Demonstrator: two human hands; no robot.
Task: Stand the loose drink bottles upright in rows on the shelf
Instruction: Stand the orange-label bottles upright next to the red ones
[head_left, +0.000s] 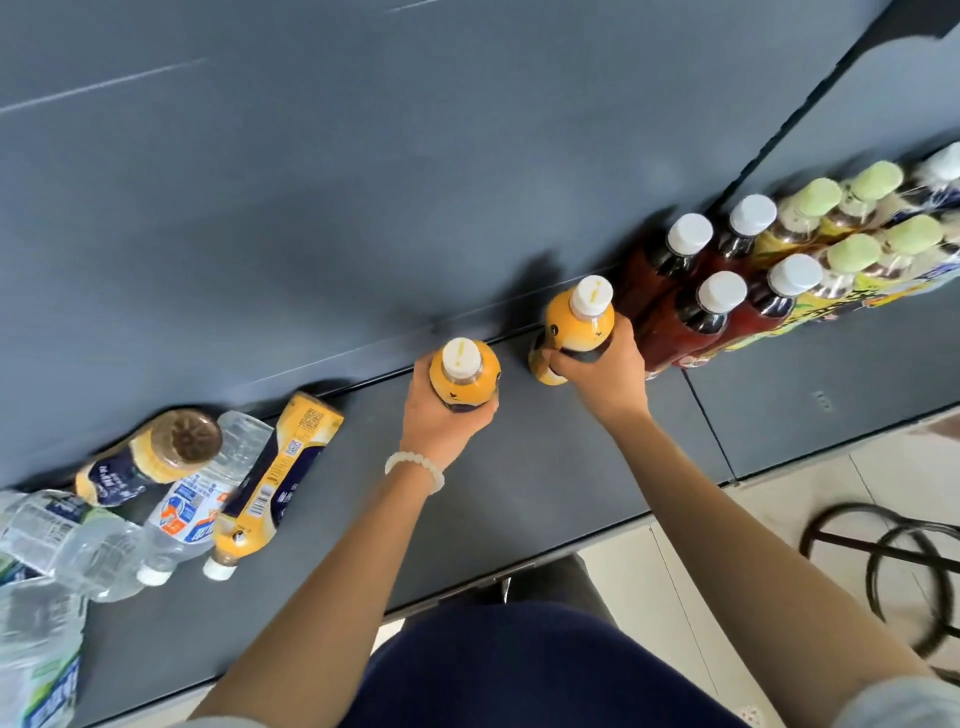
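Note:
My left hand (441, 423) grips an upright orange drink bottle (465, 376) with a white cap, mid-shelf. My right hand (605, 371) holds a second orange bottle (579, 325) upright against the back wall, right beside the standing rows. Dark red bottles (691, 296) with white caps stand in two rows, then yellow-labelled bottles with green caps (852, 236) further right. At the left, loose bottles lie on the grey shelf (519, 467): an orange one (272, 480), one seen from its base (150, 457) and clear water bottles (192, 509).
The shelf's back wall (363, 182) rises just behind the bottles. More clear water bottles (41, 623) pile at the far left edge. A black wire stool frame (893, 566) stands on the tiled floor at the lower right, below the shelf's front edge.

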